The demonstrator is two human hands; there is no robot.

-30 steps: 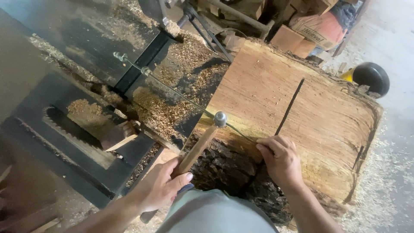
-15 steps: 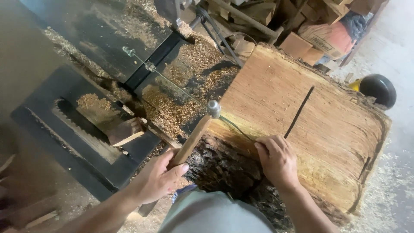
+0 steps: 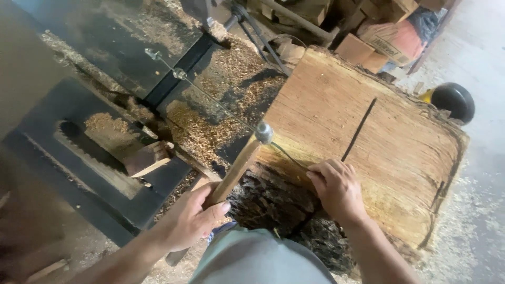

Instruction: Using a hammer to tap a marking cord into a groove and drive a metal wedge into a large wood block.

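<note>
Gripping the hammer [image 3: 239,165] handle low in my curled left hand [image 3: 189,221], I see its head up-right, beside my right hand [image 3: 336,189], whose fingers pinch something on the log [image 3: 368,147].

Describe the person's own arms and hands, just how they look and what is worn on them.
Both forearms are bare; no sleeve reaches into view on either one. The left hand and the right hand wear no gloves, and no ring, watch or wristband shows. The fingernails are short. A grey-green garment covers the body between the arms.
</note>
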